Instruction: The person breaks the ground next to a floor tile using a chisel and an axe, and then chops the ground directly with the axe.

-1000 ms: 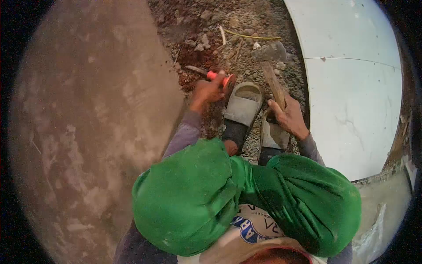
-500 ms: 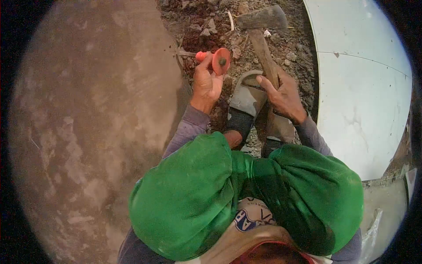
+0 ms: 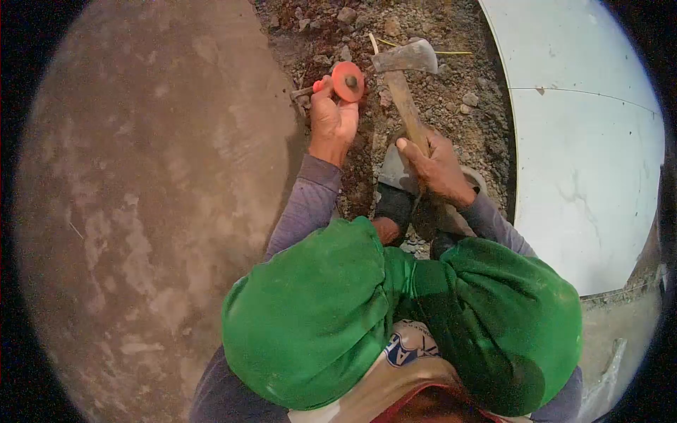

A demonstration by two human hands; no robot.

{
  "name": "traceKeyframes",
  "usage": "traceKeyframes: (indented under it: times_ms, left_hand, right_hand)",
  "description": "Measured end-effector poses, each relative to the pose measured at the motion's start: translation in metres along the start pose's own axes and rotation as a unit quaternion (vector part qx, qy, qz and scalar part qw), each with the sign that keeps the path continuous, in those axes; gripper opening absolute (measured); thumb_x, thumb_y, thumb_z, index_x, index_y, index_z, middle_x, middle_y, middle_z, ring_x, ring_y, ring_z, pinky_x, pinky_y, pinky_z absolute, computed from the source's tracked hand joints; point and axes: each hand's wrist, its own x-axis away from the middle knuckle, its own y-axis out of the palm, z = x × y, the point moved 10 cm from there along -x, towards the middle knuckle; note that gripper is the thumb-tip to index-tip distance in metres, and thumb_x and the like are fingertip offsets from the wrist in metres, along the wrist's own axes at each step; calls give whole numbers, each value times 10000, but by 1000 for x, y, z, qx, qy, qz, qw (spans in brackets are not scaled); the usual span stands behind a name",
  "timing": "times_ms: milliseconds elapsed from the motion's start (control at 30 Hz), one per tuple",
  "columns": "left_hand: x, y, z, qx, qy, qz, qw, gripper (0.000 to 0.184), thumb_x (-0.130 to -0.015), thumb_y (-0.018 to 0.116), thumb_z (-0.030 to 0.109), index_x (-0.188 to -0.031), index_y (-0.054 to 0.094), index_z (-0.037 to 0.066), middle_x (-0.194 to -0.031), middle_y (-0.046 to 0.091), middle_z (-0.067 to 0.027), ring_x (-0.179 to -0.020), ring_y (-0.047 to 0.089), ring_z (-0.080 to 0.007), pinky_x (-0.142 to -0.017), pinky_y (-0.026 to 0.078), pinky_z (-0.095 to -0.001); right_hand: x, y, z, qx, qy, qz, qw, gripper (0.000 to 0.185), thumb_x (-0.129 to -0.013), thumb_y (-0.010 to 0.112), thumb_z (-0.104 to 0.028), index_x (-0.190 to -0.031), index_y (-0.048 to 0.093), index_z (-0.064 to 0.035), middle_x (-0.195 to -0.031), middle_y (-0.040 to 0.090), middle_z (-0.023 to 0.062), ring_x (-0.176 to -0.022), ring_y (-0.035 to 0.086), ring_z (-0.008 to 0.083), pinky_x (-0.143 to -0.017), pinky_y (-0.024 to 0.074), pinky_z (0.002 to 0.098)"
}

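My left hand (image 3: 333,121) is wrapped round the grip of a chisel (image 3: 348,81) with a round orange-red hand guard. Its metal shaft points left, with the tip at the edge of the brown slab. My right hand (image 3: 438,168) holds the wooden handle of a hatchet (image 3: 407,58). The hatchet's metal head is up and away from me, just right of the chisel's guard, and the two tools do not touch. Part of the handle is hidden by my right hand.
A brown concrete slab (image 3: 155,183) fills the left. Rubble and soil (image 3: 465,84) lie in a strip beneath my sandalled feet, with a yellow wire (image 3: 453,52) and a short white piece (image 3: 374,44). White panels (image 3: 578,162) lie to the right.
My left hand has raised and turned the chisel, so the guard's round face now shows. The hatchet has moved away from me, then slightly left. My feet have shifted.
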Motion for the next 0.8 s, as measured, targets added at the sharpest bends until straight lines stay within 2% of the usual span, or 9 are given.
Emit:
traceKeyframes:
  times_ms: [200,333,467,533,567,633,700,733,800]
  left_hand:
    - [-11,5,1,37,12,-15,999,136,-973,589,-1,-896,547,103,-1011,572,-23,-1047,608,-207,-1075,508,-457]
    - [-15,12,3,11,31,-21,999,126,-970,567,-9,-886,536,80,-1021,561,-32,-1066,596,-208,-1084,500,-439]
    - [-16,23,0,30,24,-5,999,130,-967,573,-6,-882,522,77,-1042,543,-32,-1082,575,-208,-1093,488,-407]
    - [-25,27,2,67,17,-37,997,128,-979,581,6,-900,519,86,-1060,539,-25,-1075,567,-208,-1085,485,-398]
    - [-36,16,1,79,14,-24,997,124,-983,585,12,-909,521,88,-1057,542,-25,-1076,568,-211,-1088,483,-405]
    - [-46,13,-3,104,12,-12,994,108,-999,590,40,-932,522,91,-1046,548,-27,-1077,568,-215,-1099,470,-423]
    - [-56,13,-9,103,17,-23,994,87,-1018,578,71,-952,525,90,-1034,554,-26,-1079,568,-218,-1111,457,-433]
    - [-60,12,-8,86,21,-35,995,77,-1025,567,78,-959,528,88,-1031,556,-24,-1080,568,-220,-1113,454,-431]
    - [-48,27,-3,52,14,-7,999,75,-1051,520,112,-1002,541,59,-1070,570,-44,-1087,571,-234,-1122,444,-414]
  right_hand:
    - [2,-22,-15,-52,18,34,998,428,-978,673,-470,-924,636,-46,-673,525,-30,-606,480,87,-535,407,304]
    - [-3,-60,-38,-56,54,71,994,442,-998,640,-501,-908,620,-69,-621,559,-6,-438,482,92,-404,374,277]
    - [-1,-120,-129,-165,-167,137,962,416,-1022,613,-448,-1004,605,-32,-604,514,3,-463,496,86,-400,399,264]
    - [1,-125,-167,-288,-271,155,905,447,-1114,373,-445,-1087,552,-37,-618,444,-16,-495,474,72,-459,456,245]
    - [-1,-131,-174,-308,-294,174,888,458,-1115,357,-458,-1063,553,-47,-619,429,-11,-528,494,74,-489,478,253]
    - [-8,-82,-118,-60,-503,85,858,374,-1001,592,-424,-935,638,-59,-841,656,81,-704,636,222,-720,539,352]
    - [-21,3,-72,185,-354,143,905,401,-1042,512,-413,-978,655,-44,-894,699,166,-828,679,326,-779,542,457]
    - [-39,29,-33,259,-165,55,950,293,-1034,548,-295,-1017,676,-32,-986,713,234,-892,701,386,-719,552,511]
    - [-46,18,-36,265,-119,9,957,325,-1032,549,-317,-1048,668,-15,-967,703,250,-892,693,400,-706,541,514]
